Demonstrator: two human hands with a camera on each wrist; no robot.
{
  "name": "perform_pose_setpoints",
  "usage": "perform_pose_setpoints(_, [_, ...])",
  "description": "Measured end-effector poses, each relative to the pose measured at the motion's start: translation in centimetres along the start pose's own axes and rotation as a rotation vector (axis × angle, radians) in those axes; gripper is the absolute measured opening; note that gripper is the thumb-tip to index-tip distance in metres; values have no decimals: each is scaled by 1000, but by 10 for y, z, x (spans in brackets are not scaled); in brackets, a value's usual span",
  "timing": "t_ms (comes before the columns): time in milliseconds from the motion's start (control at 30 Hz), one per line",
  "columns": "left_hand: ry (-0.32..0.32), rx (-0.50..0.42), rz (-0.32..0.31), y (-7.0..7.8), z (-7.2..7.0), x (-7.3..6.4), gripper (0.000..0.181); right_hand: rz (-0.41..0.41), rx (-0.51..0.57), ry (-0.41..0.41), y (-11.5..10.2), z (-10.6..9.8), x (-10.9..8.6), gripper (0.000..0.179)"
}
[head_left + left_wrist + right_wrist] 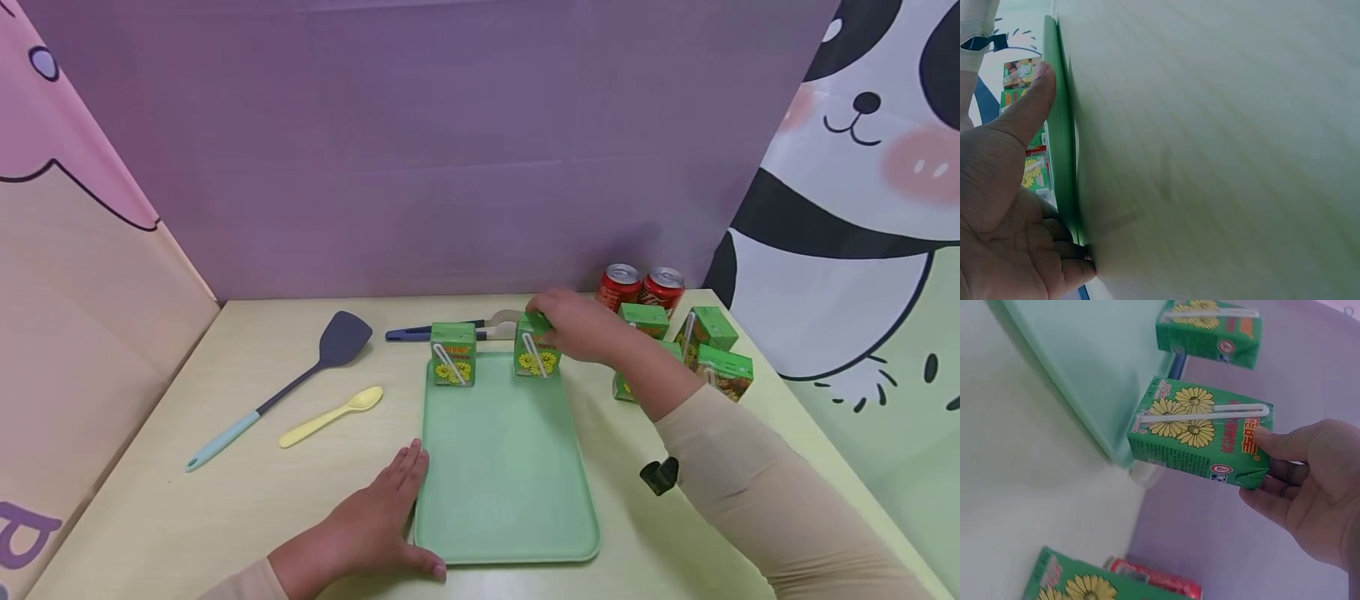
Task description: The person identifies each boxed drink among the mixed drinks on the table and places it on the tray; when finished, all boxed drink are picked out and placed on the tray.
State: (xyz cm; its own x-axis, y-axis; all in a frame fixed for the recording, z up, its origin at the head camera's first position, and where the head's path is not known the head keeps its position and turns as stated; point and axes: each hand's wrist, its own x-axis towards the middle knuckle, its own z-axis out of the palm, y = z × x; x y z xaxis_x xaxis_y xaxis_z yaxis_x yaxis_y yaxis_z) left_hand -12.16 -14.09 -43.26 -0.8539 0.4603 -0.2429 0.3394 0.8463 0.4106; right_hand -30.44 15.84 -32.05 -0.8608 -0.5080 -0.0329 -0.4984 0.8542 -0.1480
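Note:
My right hand (581, 325) grips the top of a green drink carton (1200, 431) with yellow flowers and a white straw on its front. That carton is upright at the far right corner of a light green tray (502, 475); whether its base touches the tray I cannot tell. A second carton (453, 354) like it stands at the tray's far left corner. Beside the tray's near left side lies my left hand (375, 521), its fingers extended along the edge and the thumb at the near corner. In the left wrist view, the thumb reaches across the tray's rim (1060, 125).
Several more green cartons (712, 329) stand right of the tray, with two red cans (619, 287) behind them. A dark spatula (345, 337) and a yellow spoon (330, 417) lie on the left. Two dark-handled utensils (408, 335) lie behind the tray, before a purple backdrop (420, 150).

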Motion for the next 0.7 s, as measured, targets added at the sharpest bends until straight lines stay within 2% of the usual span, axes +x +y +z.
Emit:
perform_pose_setpoints(367, [-11,1,-7,2,-2,-1,136,-15,33,-27,-10,19,9,45])
perform_pose_setpoints(700, [7,2,3,2,-1,-2,136,-42,63,-16,0,16,0,55])
